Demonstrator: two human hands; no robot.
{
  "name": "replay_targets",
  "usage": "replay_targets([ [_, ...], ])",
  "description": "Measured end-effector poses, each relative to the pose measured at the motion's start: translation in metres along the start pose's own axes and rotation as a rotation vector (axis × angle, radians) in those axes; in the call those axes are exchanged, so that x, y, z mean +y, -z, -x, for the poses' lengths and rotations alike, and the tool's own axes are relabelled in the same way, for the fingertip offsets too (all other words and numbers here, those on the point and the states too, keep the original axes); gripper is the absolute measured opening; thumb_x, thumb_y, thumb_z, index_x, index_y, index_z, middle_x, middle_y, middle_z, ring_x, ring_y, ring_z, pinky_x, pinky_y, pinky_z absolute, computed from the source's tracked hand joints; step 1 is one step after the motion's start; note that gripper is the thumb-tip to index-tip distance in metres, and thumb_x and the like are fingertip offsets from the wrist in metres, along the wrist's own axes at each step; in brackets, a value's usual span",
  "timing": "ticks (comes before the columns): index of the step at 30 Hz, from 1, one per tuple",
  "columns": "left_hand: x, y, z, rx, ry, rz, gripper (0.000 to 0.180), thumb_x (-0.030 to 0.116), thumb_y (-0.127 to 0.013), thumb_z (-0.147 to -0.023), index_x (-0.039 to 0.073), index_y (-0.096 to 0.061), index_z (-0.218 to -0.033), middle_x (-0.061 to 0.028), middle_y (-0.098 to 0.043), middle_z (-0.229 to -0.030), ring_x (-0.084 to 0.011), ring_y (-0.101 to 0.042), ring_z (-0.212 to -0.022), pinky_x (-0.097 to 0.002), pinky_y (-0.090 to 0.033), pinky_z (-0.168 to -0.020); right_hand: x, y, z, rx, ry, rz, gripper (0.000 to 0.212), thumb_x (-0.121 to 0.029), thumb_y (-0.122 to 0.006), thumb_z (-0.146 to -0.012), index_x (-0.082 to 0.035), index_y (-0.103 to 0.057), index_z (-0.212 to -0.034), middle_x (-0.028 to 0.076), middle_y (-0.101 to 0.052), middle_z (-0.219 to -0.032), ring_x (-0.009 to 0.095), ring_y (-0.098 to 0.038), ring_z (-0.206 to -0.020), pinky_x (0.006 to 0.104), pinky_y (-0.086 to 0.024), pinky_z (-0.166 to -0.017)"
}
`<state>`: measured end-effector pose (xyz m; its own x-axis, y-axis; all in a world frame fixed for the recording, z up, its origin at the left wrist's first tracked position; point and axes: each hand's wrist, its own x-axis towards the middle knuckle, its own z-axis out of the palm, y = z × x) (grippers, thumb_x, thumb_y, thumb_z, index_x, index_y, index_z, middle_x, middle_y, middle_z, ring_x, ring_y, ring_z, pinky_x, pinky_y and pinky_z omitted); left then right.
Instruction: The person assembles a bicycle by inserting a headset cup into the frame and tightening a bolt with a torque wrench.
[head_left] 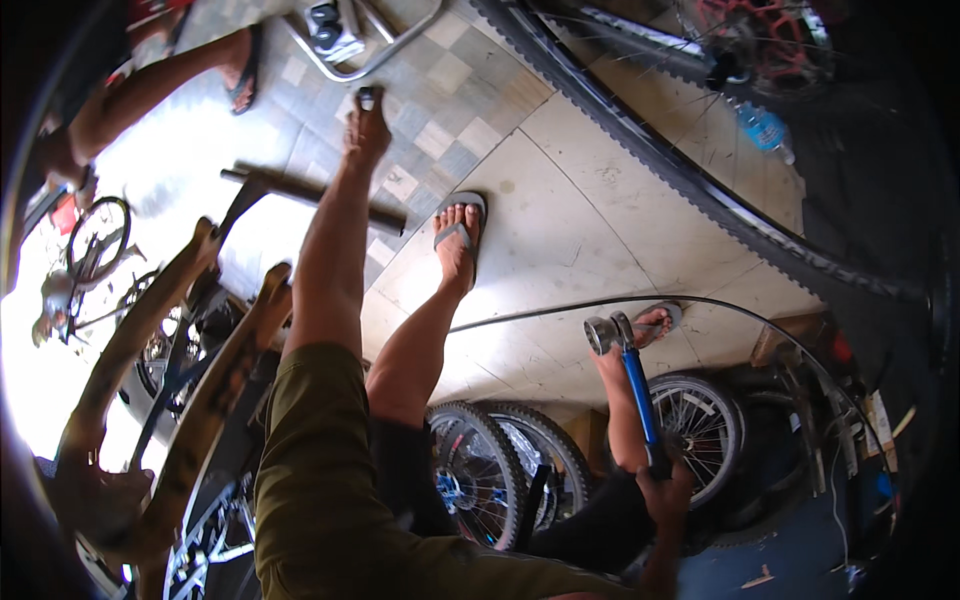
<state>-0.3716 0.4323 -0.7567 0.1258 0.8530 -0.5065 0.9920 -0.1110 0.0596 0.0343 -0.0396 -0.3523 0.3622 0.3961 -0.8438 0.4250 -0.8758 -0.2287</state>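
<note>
My left hand (368, 130) reaches far out over the tiled floor, fingers closed round a small dark round part (370, 95) whose kind I cannot make out. Just beyond it lies a bent metal tube frame (345, 75), with black and silver pieces (328, 28) at its far end. At the lower right, my right hand (668, 492) is wrapped round the black grip end of a blue-handled wrench (638, 385). The wrench points up and away, and its silver head (602, 335) has a ring shape.
A large bicycle wheel (640, 140) arcs across the upper right, near a blue-labelled bottle (762, 130). More wheels (478, 470) stand at the bottom. A black cable (600, 308) crosses the floor. A wooden stand (190, 400) is at the left; another person's leg (170, 95) shows behind.
</note>
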Motion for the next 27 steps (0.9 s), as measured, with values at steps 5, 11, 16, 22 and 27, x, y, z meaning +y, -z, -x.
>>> replay_targets([
  [5,-0.145,-0.011,-0.062,0.178,-0.198,-0.204,0.054,0.004,-0.053,-0.093,0.009,-0.044,-0.146,-0.0341,-0.043,-0.145,-0.0505,-0.053,-0.121,-0.0530,-0.045,-0.106,-0.032,-0.028,-0.042,-0.049,0.145,-0.237,0.046,-0.010,-0.075,-0.077,-0.001,-0.066,-0.121,0.015,-0.070,-0.107,0.025,-0.069,-0.098,0.0359,-0.052,-0.088],
  [11,0.031,-0.081,0.102,0.005,-0.360,0.234,0.027,0.023,-0.069,-0.087,0.001,-0.061,-0.098,-0.0240,-0.065,-0.069,-0.0474,-0.066,-0.068,-0.0568,-0.053,-0.061,-0.002,-0.023,0.041,0.116,0.127,-0.479,0.030,-0.016,-0.079,-0.078,-0.007,-0.071,-0.106,0.009,-0.070,-0.093,0.020,-0.068,-0.086,0.0327,-0.053,-0.079],
  [16,0.182,0.029,0.297,-0.228,-0.363,0.389,0.041,0.035,-0.078,-0.077,0.007,-0.069,-0.105,-0.0188,-0.072,-0.096,-0.0373,-0.070,-0.099,-0.0494,-0.052,-0.090,0.017,0.039,0.145,0.201,0.113,-0.308,0.046,-0.037,-0.082,-0.077,-0.013,-0.070,-0.115,0.015,-0.073,-0.097,0.033,-0.072,-0.092,0.0405,-0.057,-0.083],
  [22,0.360,0.284,0.419,-0.439,-0.455,0.850,0.027,0.012,-0.078,-0.084,-0.002,-0.064,-0.104,-0.0148,-0.074,-0.083,-0.0214,-0.075,-0.074,-0.0350,-0.058,-0.060,0.018,0.148,0.251,0.313,0.187,-0.621,0.036,-0.033,-0.083,-0.077,-0.008,-0.071,-0.098,0.010,-0.068,-0.076,0.022,-0.067,-0.068,0.0373,-0.052,-0.067],
  [27,0.484,0.440,0.450,-0.021,-0.894,0.863,0.036,0.020,-0.079,-0.088,-0.002,-0.064,-0.112,-0.0136,-0.073,-0.099,-0.0187,-0.071,-0.080,-0.0299,-0.056,-0.068,0.053,0.217,0.269,0.542,0.289,-0.694,0.032,-0.031,-0.083,-0.077,-0.006,-0.066,-0.089,0.010,-0.060,-0.064,0.018,-0.057,-0.056,0.0364,-0.048,-0.058],
])
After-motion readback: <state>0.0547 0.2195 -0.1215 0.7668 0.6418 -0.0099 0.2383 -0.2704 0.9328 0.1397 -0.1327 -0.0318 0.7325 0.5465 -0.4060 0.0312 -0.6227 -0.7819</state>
